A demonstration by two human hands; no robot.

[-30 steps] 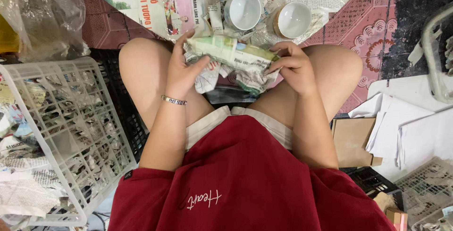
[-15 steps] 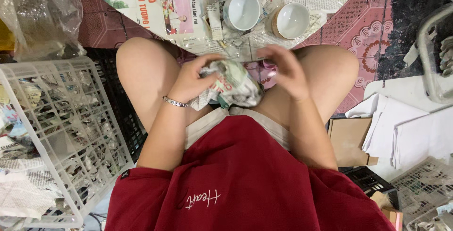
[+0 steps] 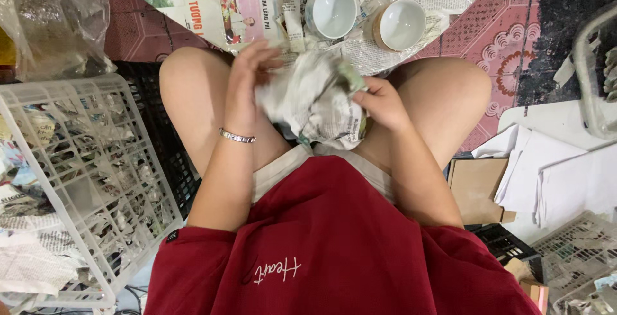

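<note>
Newspaper-wrapped bundle (image 3: 318,99) gripped over the lap. Left hand (image 3: 247,80) pressed flat against its side, right hand (image 3: 379,99) pinching crumpled paper. White cups (image 3: 331,9) just beyond.

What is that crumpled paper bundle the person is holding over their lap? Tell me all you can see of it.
The newspaper bundle is a rounded, crumpled lump of printed newsprint, grey-white with a green patch near its top. It sits between the person's knees, above the lap. The left hand presses against its left side with fingers raised, and the right hand pinches its right edge. Whatever is wrapped inside is hidden.
</note>
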